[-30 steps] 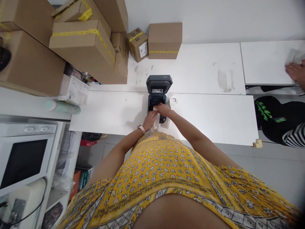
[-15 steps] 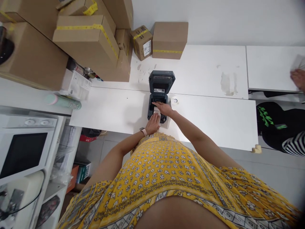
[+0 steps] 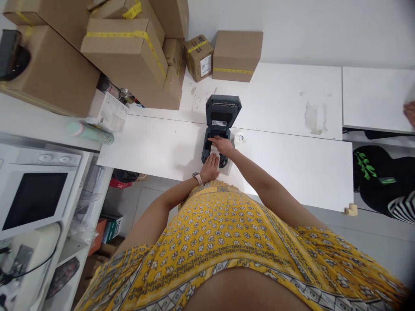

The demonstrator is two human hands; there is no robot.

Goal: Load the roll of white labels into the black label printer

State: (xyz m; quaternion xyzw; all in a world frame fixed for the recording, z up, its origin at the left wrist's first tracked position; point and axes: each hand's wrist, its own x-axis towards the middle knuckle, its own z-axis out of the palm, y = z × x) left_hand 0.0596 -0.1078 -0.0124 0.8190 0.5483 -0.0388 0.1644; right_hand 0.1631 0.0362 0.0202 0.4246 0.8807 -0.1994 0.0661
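A dark label printer (image 3: 223, 98) stands on the white table with its lid tipped up and back. A white paper strip (image 3: 214, 149) runs over the front of its base. My left hand (image 3: 210, 168) lies flat on the strip at the printer's front edge, fingers stretched forward. Over the printer's inside reaches my right hand (image 3: 222, 145), its fingers extended to the left above the strip; what lies beneath its palm is hidden. Just right of the printer is a small white roll (image 3: 239, 138).
Cardboard boxes (image 3: 123, 56) are stacked at the back left, with two smaller ones behind the printer. A green bottle (image 3: 90, 133) lies at the left. A microwave (image 3: 35, 190) stands lower left. Another person's hand (image 3: 410, 113) shows at the right edge, above a black backpack (image 3: 379, 172).
The whole view has shifted slightly, so things appear farther right. Both hands stay at the printer with little movement. The other person's hand has moved toward the right edge.
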